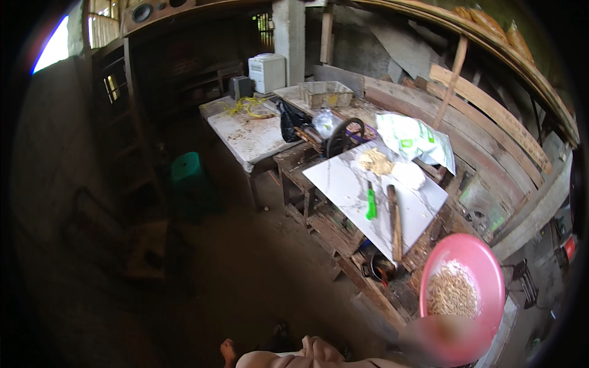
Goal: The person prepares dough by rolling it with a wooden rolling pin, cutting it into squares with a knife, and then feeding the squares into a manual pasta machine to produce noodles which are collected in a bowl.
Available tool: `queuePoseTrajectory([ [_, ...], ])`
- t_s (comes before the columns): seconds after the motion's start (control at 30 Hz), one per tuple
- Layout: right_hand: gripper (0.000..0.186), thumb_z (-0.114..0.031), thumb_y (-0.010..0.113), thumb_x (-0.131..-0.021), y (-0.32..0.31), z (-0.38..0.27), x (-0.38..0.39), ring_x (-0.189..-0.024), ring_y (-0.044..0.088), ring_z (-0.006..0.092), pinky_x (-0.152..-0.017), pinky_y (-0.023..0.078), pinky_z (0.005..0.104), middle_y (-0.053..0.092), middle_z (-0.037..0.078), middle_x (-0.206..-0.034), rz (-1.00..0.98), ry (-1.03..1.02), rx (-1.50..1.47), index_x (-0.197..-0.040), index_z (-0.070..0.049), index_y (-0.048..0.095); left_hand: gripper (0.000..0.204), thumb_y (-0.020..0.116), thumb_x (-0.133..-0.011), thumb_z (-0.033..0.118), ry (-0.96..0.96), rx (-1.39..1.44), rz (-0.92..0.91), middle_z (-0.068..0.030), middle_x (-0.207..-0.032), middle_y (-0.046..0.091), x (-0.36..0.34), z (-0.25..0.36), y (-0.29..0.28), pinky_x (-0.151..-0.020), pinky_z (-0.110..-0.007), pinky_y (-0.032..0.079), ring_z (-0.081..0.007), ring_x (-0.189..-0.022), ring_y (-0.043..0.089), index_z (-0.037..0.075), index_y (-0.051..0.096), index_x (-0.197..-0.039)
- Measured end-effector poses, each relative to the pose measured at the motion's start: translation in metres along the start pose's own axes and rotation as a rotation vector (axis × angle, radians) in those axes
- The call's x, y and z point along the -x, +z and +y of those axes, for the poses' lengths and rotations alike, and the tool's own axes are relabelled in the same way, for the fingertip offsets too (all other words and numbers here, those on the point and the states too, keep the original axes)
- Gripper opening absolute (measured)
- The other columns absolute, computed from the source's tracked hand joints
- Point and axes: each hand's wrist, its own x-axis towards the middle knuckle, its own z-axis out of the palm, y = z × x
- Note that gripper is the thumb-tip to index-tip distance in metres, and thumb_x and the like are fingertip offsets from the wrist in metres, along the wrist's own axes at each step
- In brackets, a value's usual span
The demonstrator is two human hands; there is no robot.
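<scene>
Person, wearer of camera, partly shown at lower edge. One bare, unshod foot with short rounded toes. One bare, ungloved hand with slim fingers. Further bare skin, cropped; part indistinct.

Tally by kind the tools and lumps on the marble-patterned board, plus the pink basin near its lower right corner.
Tools: 2 (green tool, wooden rod)
Lumps: 2 (beige lump, white mound)
Basins: 1 (pink basin)
Total: 5
</scene>
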Motion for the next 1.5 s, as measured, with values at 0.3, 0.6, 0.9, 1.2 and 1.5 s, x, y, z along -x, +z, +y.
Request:
queuePoseTrajectory([
  [0.3,0.012,-0.012,0.049,-0.091,0.089,-0.069,-0.034,-0.055,0.059,0.0183,-0.048,0.049,0.0306,0.059,0.009,-0.072,-0.008,-0.404,0.151,-0.093,-0.004,0.057,0.038,0.035,-0.086,0.027,0.180,-0.361,-0.561,-0.0180,-0.080,0.064,-0.131,0.147,0.079,-0.074,-0.044,0.047,-0.0338,-0.081,0.063,0.001,0.061,-0.095],
  [0.6,0.020,-0.025,0.056,-0.091,0.129,-0.163,-0.112,-0.066,0.060,0.0148,-0.059,0.051,0.0309,0.063,0.007,-0.080,-0.067,-0.385,-0.073,-0.089,-0.005,0.058,0.029,0.034,-0.087,0.022,0.579,-0.355,-0.748,-0.0220,-0.086,0.060,-0.165,0.298,0.189,-0.078,-0.044,0.046,-0.0400,-0.085,0.059,0.002,0.054,-0.093],
  [0.9,0.014,-0.007,0.044,-0.096,0.200,-0.492,-0.035,-0.070,0.059,0.0111,-0.062,0.049,0.0245,0.063,0.007,-0.085,-0.170,-1.239,0.321,-0.096,-0.001,0.057,0.027,0.032,-0.100,0.018,0.951,0.211,-0.704,-0.0092,-0.066,0.048,-0.170,0.540,0.283,-0.060,-0.031,0.042,-0.0189,-0.062,0.050,0.002,0.043,-0.081],
  [1.2,0.015,-0.010,0.050,-0.094,0.123,-0.710,0.043,-0.072,0.058,0.0116,-0.069,0.049,0.0268,0.061,0.004,-0.078,0.041,-1.334,0.304,-0.101,-0.001,0.060,0.017,0.041,-0.100,0.017,0.988,0.571,-0.985,-0.0058,-0.083,0.054,-0.156,0.739,0.444,-0.072,-0.026,0.044,-0.0121,-0.076,0.052,0.002,0.048,-0.096],
  [1.5,0.057,-0.034,0.068,-0.081,0.058,-0.808,-0.109,-0.111,0.053,0.0340,-0.093,0.043,0.0413,0.055,0.019,-0.119,0.598,-1.081,0.738,-0.122,0.001,0.050,0.074,0.075,-0.076,0.021,1.141,-0.186,-1.230,-0.0217,-0.122,0.050,-0.175,0.751,0.610,-0.095,-0.040,0.043,-0.0323,-0.111,0.052,-0.001,0.034,-0.133],
])
